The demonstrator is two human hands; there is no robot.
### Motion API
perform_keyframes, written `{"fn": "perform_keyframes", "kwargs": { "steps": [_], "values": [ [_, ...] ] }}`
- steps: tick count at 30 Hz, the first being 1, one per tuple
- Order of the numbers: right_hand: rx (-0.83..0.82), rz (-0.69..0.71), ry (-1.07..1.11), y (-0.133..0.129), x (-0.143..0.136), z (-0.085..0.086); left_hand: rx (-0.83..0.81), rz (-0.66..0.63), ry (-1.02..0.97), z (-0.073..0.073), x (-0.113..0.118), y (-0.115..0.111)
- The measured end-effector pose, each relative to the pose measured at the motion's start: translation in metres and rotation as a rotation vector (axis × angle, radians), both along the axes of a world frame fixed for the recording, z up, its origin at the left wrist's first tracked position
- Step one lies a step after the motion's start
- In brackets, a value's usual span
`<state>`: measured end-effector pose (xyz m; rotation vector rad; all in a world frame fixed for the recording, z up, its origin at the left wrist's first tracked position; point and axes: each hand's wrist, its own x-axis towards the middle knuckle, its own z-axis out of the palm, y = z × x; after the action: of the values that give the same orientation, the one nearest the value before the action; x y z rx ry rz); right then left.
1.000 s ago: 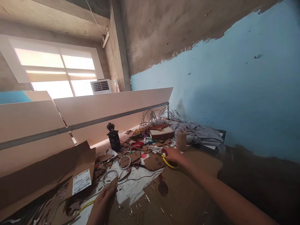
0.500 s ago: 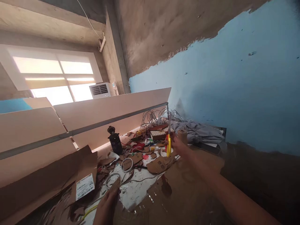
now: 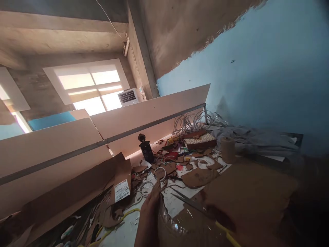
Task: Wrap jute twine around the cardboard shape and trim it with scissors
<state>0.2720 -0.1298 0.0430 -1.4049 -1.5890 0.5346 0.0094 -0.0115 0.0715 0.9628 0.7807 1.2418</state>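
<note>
Nearest, scissors point(image 3: 191, 203) are slanting over a large cardboard sheet point(image 3: 253, 187), their blades slightly parted and pointing up and left, their yellow handle running into the bottom edge. Dark blur is hiding the right hand around the handles, so I cannot tell its state. The left hand point(image 3: 149, 207) is gripping the sheet's left edge beside shiny clear plastic point(image 3: 171, 223). To its left, an open cardboard box point(image 3: 77, 192) is showing a white label. Beyond, two coiled rings point(image 3: 159, 174) and a cut cardboard piece point(image 3: 200, 177) are lying on the littered white table point(image 3: 171, 203). Farther off, a twine spool point(image 3: 228, 151), a black bottle point(image 3: 147, 152) and a patterned bag point(image 3: 200, 140) are standing before looped cable point(image 3: 189, 122).
</note>
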Motion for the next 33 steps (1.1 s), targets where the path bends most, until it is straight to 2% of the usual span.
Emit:
{"fn": "perform_keyframes", "kwargs": {
  "steps": [6,13,21,26,30,33],
  "values": [
    [-0.005,0.029,-0.114,-0.007,-0.005,-0.007,-0.007,-0.004,0.132,0.0,0.006,-0.004],
    [0.062,0.014,-0.213,-0.006,-0.01,-0.016,-0.014,0.004,0.246,0.001,0.019,0.001],
    [0.154,0.02,-0.275,0.0,-0.016,-0.027,0.0,-0.009,0.324,-0.013,0.024,-0.013],
    [0.202,0.023,-0.294,0.005,-0.023,-0.03,0.06,-0.05,0.468,-0.02,0.024,-0.02],
    [0.2,0.002,-0.298,0.006,-0.025,-0.029,0.002,0.001,0.466,-0.02,0.022,-0.024],
    [0.189,-0.014,-0.302,0.007,-0.025,-0.029,-0.043,0.006,0.371,-0.022,0.019,-0.027]
  ]
}}
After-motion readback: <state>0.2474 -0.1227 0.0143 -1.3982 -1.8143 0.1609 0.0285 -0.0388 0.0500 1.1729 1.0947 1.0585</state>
